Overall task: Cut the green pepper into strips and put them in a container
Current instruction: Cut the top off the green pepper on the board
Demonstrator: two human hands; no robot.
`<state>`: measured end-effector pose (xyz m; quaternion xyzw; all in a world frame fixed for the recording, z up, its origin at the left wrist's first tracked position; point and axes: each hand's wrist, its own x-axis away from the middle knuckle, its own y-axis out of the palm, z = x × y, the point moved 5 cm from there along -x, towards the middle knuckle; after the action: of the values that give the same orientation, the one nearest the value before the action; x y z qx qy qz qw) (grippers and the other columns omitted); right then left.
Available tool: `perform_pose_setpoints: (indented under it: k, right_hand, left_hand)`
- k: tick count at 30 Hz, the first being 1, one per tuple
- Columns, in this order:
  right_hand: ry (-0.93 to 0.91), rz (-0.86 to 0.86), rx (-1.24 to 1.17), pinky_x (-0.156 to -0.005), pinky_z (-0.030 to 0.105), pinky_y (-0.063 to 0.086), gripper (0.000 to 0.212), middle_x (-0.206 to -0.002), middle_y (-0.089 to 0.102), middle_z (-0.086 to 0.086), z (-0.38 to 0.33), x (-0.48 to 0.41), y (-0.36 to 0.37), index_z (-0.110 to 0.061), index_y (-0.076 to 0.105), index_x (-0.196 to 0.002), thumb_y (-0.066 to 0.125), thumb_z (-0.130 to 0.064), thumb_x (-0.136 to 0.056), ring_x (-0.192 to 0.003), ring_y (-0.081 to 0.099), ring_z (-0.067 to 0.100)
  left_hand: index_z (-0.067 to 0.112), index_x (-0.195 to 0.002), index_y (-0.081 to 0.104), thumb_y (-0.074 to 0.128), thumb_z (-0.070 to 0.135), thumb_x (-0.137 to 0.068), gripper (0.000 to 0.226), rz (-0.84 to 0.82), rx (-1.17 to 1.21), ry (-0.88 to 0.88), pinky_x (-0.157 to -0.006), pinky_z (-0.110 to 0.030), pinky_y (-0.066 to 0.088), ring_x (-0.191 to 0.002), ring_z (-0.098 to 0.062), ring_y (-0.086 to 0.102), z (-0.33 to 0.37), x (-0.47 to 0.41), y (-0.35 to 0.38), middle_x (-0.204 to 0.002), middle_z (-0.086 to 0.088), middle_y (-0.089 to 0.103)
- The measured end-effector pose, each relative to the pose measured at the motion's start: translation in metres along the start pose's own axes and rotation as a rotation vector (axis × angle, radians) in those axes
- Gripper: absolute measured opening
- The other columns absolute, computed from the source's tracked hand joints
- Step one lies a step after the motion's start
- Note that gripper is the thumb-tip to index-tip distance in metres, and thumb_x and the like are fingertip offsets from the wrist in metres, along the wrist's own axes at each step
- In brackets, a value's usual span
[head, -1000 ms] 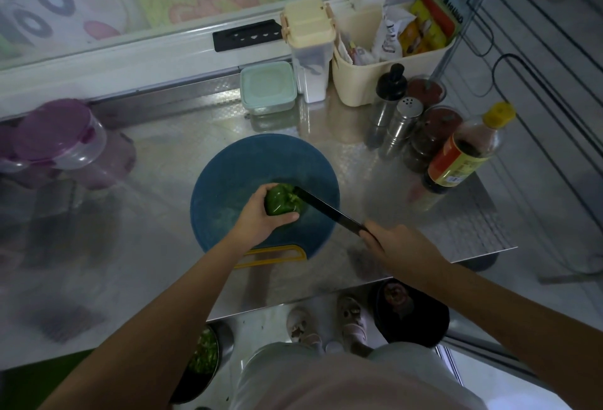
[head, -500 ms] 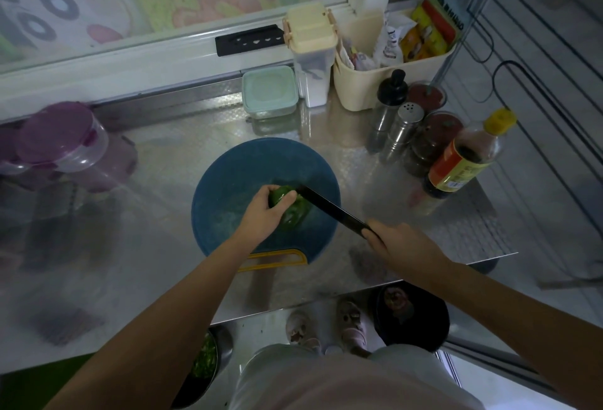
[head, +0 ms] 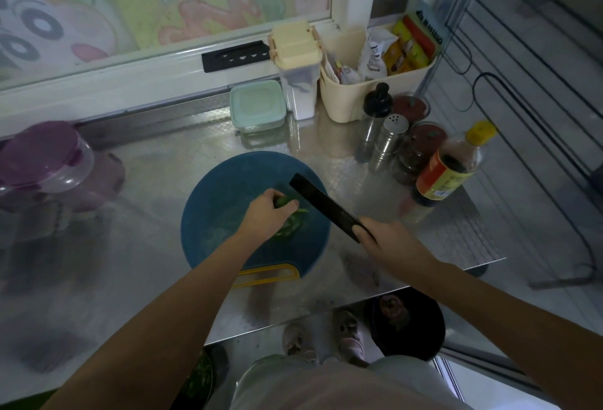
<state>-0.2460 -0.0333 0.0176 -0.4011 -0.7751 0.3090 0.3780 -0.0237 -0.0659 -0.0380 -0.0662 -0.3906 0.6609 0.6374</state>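
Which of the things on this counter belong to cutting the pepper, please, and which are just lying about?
In use: left hand holding the green pepper, right hand gripping the knife, blue board.
Lying about: sauce bottle, shaker, mint box, cream basket, purple-lidded jar.

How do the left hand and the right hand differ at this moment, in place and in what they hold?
The left hand pinches the green pepper; the right hand grips the black knife by its handle. The left hand is over the blue cutting board; the right hand is beside the board's right edge, over the steel counter. Both are closed on something.
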Motion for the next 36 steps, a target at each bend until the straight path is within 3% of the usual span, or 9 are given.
perform_pose_setpoints:
  k: [6,10,13,17,22,25,29,33,36]
  right_hand:
    - [0.009,-0.015,0.071,-0.051,0.028,0.034,0.024,-0.066,0.052,0.003,0.005,-0.001,-0.002,-0.015,0.049,-0.088,0.035,-0.028,-0.101,-0.058,0.050,0.020]
    - [-0.001,-0.087,0.107,-0.059,0.034,0.040,0.026,-0.072,0.056,0.007,0.006,0.006,0.005,-0.013,0.051,-0.096,0.033,-0.031,-0.101,-0.062,0.052,0.024]
    - [-0.012,-0.134,0.198,-0.058,0.030,0.037,0.028,-0.074,0.053,0.002,0.007,0.011,0.013,-0.016,0.049,-0.103,0.029,-0.036,-0.101,-0.060,0.047,0.020]
    - [-0.049,-0.125,0.260,-0.060,0.026,0.033,0.030,-0.081,0.056,0.003,0.006,0.017,0.016,-0.015,0.050,-0.107,0.027,-0.035,-0.102,-0.069,0.053,0.022]
    - [-0.062,-0.150,0.361,-0.046,0.015,0.021,0.032,-0.095,0.059,0.002,0.005,0.016,0.020,-0.018,0.048,-0.115,0.024,-0.033,-0.103,-0.075,0.050,0.018]
    - [-0.088,-0.157,0.403,-0.047,0.020,0.022,0.033,-0.098,0.061,0.005,0.005,0.014,0.017,-0.016,0.049,-0.116,0.023,-0.033,-0.103,-0.073,0.049,0.018]
    - [-0.082,-0.211,0.386,-0.049,0.023,0.025,0.033,-0.096,0.063,0.010,0.003,0.010,0.010,-0.013,0.049,-0.115,0.025,-0.032,-0.103,-0.057,0.038,0.013]
    - [-0.066,-0.210,0.388,-0.058,0.028,0.032,0.031,-0.092,0.063,0.011,0.004,0.005,0.009,-0.014,0.049,-0.113,0.026,-0.033,-0.103,-0.062,0.041,0.020]
    - [-0.061,-0.213,0.444,-0.050,0.029,0.035,0.023,-0.078,0.058,0.008,0.002,0.003,0.014,-0.014,0.046,-0.111,0.030,-0.028,-0.102,-0.056,0.042,0.021]
  left_hand:
    - [0.007,-0.095,0.058,0.028,0.055,-0.096,0.056,0.072,-0.041,-0.004,-0.072,-0.031,0.037,-0.086,-0.023,0.057,0.000,0.001,-0.009,-0.083,-0.004,0.057]
    - [0.018,-0.114,0.050,0.065,0.059,-0.075,0.059,-0.123,-0.140,0.050,-0.082,-0.029,0.044,-0.098,-0.016,0.052,-0.008,0.004,-0.001,-0.108,0.000,0.050]
    - [0.022,-0.113,0.047,0.078,0.052,-0.065,0.065,-0.107,-0.136,0.041,-0.084,-0.027,0.042,-0.103,-0.015,0.050,-0.017,0.007,-0.001,-0.115,0.001,0.048]
    - [0.019,-0.116,0.047,0.079,0.047,-0.067,0.065,-0.064,-0.118,0.049,-0.086,-0.026,0.040,-0.103,-0.014,0.048,-0.018,0.010,-0.001,-0.118,0.000,0.047]
    - [0.013,-0.120,0.045,0.078,0.044,-0.069,0.068,-0.045,-0.128,0.050,-0.084,-0.025,0.039,-0.102,-0.013,0.047,-0.019,0.012,0.000,-0.119,-0.003,0.046]
    - [0.012,-0.120,0.044,0.078,0.042,-0.070,0.067,-0.035,-0.132,0.039,-0.084,-0.026,0.040,-0.101,-0.014,0.048,-0.020,0.010,0.001,-0.119,-0.004,0.047]
    - [0.011,-0.118,0.043,0.078,0.040,-0.071,0.066,-0.048,-0.126,0.033,-0.082,-0.026,0.040,-0.103,-0.016,0.049,-0.020,0.009,0.003,-0.118,-0.007,0.049]
    - [0.009,-0.116,0.042,0.077,0.037,-0.073,0.061,-0.056,-0.122,0.026,-0.077,-0.025,0.038,-0.102,-0.018,0.051,-0.020,0.008,0.005,-0.117,-0.010,0.050]
    - [0.010,-0.111,0.042,0.076,0.034,-0.075,0.055,-0.050,-0.120,0.021,-0.075,-0.025,0.036,-0.097,-0.017,0.049,-0.018,0.008,0.006,-0.114,-0.009,0.050]
